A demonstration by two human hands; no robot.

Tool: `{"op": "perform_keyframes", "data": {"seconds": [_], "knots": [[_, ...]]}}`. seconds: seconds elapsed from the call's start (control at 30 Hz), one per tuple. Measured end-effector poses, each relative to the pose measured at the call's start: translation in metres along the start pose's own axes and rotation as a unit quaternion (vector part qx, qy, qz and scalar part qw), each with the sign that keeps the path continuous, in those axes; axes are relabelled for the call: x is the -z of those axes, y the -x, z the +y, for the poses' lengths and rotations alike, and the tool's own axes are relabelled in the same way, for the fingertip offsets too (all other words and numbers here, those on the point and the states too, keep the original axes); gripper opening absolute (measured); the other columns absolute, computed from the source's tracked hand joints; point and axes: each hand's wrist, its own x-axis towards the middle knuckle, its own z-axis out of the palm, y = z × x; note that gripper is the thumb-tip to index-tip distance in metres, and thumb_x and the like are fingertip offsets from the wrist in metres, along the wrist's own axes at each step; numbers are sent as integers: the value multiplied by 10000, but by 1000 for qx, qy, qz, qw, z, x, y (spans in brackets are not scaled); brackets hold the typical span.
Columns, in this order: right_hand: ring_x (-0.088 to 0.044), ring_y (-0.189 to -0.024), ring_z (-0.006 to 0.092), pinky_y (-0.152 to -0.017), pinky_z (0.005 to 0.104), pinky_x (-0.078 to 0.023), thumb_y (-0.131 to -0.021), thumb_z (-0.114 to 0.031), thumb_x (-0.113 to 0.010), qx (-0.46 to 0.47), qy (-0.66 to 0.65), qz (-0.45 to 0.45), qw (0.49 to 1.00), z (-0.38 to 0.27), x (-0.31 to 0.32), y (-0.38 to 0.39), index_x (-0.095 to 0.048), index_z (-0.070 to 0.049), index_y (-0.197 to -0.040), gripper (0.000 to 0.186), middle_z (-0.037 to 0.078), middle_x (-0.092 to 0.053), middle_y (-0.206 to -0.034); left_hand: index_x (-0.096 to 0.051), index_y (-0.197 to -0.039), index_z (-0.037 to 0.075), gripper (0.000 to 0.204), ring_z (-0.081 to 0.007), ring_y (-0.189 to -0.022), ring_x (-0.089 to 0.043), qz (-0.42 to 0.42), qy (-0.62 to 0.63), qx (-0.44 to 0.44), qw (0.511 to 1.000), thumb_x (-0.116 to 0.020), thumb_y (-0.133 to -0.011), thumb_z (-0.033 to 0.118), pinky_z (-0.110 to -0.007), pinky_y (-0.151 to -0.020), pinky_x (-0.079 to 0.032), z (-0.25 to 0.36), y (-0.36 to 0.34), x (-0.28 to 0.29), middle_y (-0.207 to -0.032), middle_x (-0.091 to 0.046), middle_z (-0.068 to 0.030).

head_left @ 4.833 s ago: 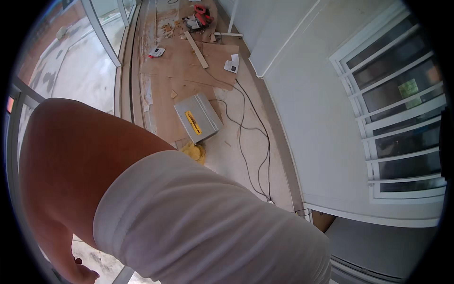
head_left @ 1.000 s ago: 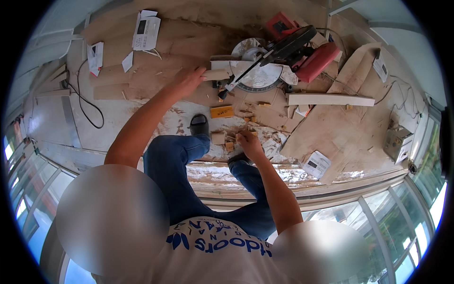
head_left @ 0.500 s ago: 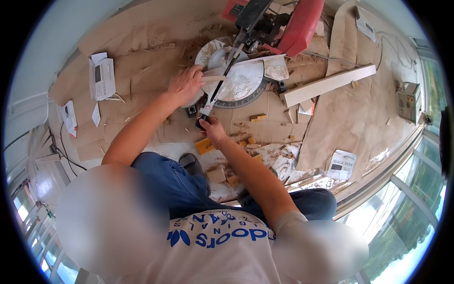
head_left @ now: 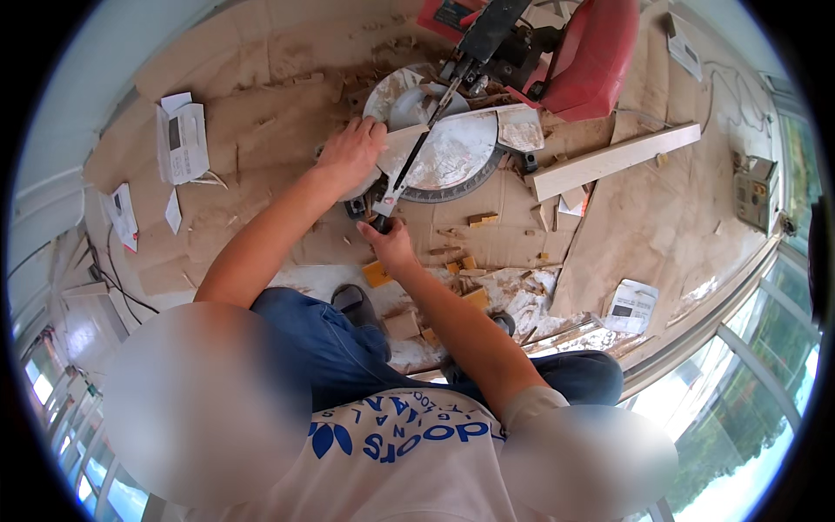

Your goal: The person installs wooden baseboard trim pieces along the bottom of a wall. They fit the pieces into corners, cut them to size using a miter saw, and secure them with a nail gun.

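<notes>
A miter saw with a round, dusty metal table stands on the floor in front of me. My left hand is closed on a short strip of light wood at the left of the table. The strip's free end reaches the dark slot that crosses the table. My right hand grips the black handle at the table's near end, with the thumb to its left. Behind the table rises the red saw head, tilted up and away from the wood.
A long light board lies right of the saw. Wood offcuts and yellow pieces litter the floor near my feet. Brown cardboard covers much of the floor. A white carton lies left, a metal box far right.
The view has shifted slightly, moving the saw rightward in the picture. The wood strip under my left hand has turned, its free end now angled farther from me. My right hand stays on the handle.
</notes>
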Motion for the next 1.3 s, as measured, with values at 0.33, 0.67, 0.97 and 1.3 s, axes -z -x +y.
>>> {"op": "perform_keyframes", "data": {"seconds": [0.33,0.67,0.97,1.3], "knots": [[-575,-599,131,-503,290,-462,-864,-76,-730,-74,-199,-125,969,8,-1,-18,-494,-100,-1201,411,28,-612,-820,-494,-1083,49,253,-344,-1120,-572,-11,4,-3,1000,-597,-983,257,-459,-861,-540,-2,-1,4,-1178,-563,-141],[-601,-729,152,-610,331,-499,-842,-153,-746,-85,-46,-144,985,19,76,-13,-557,-88,-1214,422,35,-657,-872,-479,-1096,47,257,-337,-1120,-572,-26,-7,6,1000,-564,-1008,273,-472,-803,-549,3,1,9,-1172,-575,-127],[-536,-568,127,-521,304,-445,-833,-206,-742,-125,135,-202,962,-5,180,-17,-554,-40,-1295,526,42,-631,-797,-470,-1067,44,257,-325,-1095,-575,-12,0,2,1000,-589,-995,260,-462,-770,-565,1,6,3,-1140,-577,-120],[-525,-530,115,-471,291,-426,-836,-133,-710,-43,163,-172,971,-9,214,-18,-432,-52,-1486,712,51,-607,-806,-514,-1109,48,258,-310,-1098,-597,-3,-7,-7,1000,-598,-979,254,-444,-806,-572,0,9,-6,-1159,-599,-107]]}}
